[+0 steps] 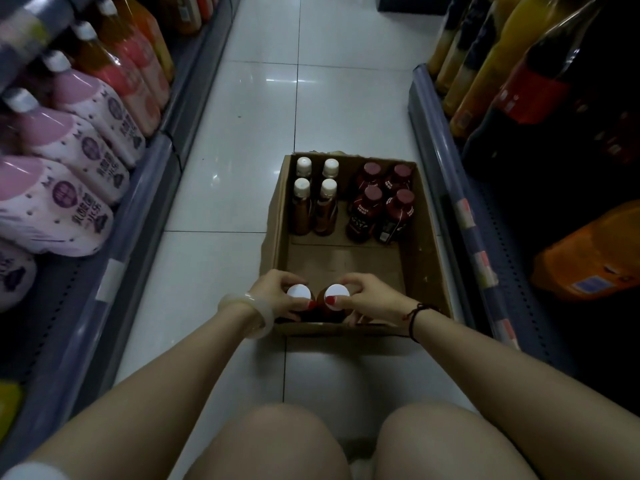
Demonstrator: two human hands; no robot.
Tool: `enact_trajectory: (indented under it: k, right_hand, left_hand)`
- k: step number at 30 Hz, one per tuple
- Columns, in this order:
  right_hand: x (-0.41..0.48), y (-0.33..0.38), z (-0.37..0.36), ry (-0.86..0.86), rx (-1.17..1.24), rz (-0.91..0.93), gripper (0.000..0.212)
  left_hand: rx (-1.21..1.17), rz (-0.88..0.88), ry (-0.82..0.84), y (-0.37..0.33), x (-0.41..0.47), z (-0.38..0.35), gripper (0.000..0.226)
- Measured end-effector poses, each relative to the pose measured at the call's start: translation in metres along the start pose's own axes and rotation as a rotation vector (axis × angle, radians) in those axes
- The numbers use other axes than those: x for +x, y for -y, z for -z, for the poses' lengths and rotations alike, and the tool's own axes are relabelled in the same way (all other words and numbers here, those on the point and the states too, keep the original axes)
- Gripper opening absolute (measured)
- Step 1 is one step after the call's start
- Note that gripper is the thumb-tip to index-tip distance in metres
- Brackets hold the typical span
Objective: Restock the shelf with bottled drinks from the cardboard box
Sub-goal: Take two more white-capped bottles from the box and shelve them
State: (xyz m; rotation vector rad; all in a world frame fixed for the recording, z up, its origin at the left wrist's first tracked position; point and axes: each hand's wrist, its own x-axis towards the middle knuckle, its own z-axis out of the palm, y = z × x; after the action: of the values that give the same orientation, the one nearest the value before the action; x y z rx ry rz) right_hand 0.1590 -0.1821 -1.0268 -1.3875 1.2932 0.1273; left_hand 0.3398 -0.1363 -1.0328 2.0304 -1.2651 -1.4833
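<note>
While the two bottles in hand showed only their round white caps and a sliver of dark brown shoulder, their bodies and labels were hidden behind fingers and the near wall of the cardboard box (427,244). The left hand (273,294) was curled round the neck of the left bottle (298,292), thumb at the near edge of the cap and fingers over the far side; the right hand (369,297) gripped the right bottle (336,292) the same way. Both bottles stood upright, side by side and nearly touching, at the 6 o'clock end of the box; whether their bases rested on the box floor could not be told. A pale bangle (258,318) sat on the left wrist, a dark cord (415,317) on the right.

At the 12 o'clock end, well apart from the hands, stood four white-capped bottles (317,202) in a square toward 11 o'clock and four red-capped bottles (384,206) toward 1 o'clock, their label print too dim to read. Bare cardboard lay between these and the held pair.

The box sat on the white tiled floor (242,133) of an aisle. The shelf (145,181) at 9 o'clock carried pink bottles (65,147), cut off by the frame edge; the opposite shelf (446,188) at 3 o'clock lay in deep shadow, where only an orange bottle (588,258) and some dark ones could be made out. Two knees (277,445) at 6 o'clock ran off the bottom edge.
</note>
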Motion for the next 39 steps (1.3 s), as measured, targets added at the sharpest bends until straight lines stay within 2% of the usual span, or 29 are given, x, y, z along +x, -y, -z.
enact_trajectory:
  k: [10, 21, 33, 39]
  right_hand:
    - [-0.001, 0.0, -0.001, 0.002, 0.122, -0.011, 0.046]
    - [-0.012, 0.013, 0.012, -0.038, 0.252, -0.034, 0.036]
    - [-0.121, 0.107, 0.071, -0.111, 0.348, -0.028, 0.034]
    - [-0.208, 0.183, 0.118, -0.097, 0.346, 0.022, 0.021]
  left_hand:
    - [-0.102, 0.034, -0.017, 0.003, 0.004, -0.001, 0.027]
    - [-0.111, 0.027, -0.049, -0.02, -0.003, 0.008, 0.024]
    - [-0.13, 0.009, -0.025, -0.142, -0.085, 0.07, 0.018]
    - [-0.12, -0.028, 0.006, -0.231, -0.15, 0.118, 0.023]
